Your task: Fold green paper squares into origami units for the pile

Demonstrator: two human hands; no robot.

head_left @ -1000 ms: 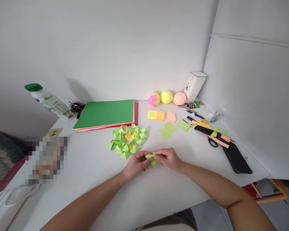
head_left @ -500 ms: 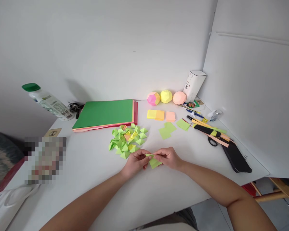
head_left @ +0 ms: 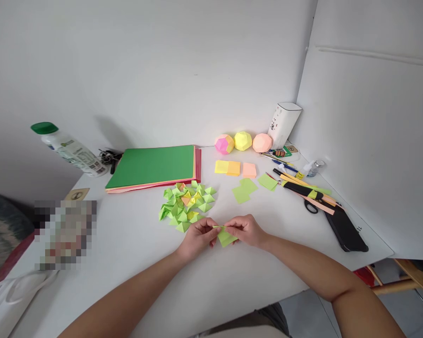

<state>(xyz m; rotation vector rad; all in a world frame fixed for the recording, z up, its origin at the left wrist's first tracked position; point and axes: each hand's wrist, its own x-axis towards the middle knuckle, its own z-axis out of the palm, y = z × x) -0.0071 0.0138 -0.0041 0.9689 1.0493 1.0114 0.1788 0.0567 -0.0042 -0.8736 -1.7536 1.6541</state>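
The left hand (head_left: 197,236) and right hand (head_left: 247,231) pinch the far edge of a small light-green paper piece (head_left: 226,238) over the white worktop (head_left: 211,277); aligning its edges before pressing should give the cleanest crease.

Here the green sheet (head_left: 227,237) sits partly hidden behind the left grip (head_left: 199,235) and right grip (head_left: 247,231); out left, pixel blocks swallow one item (head_left: 68,234), a white object (head_left: 7,307) runs off the corner, and the bottle (head_left: 72,151) carries print too small to read
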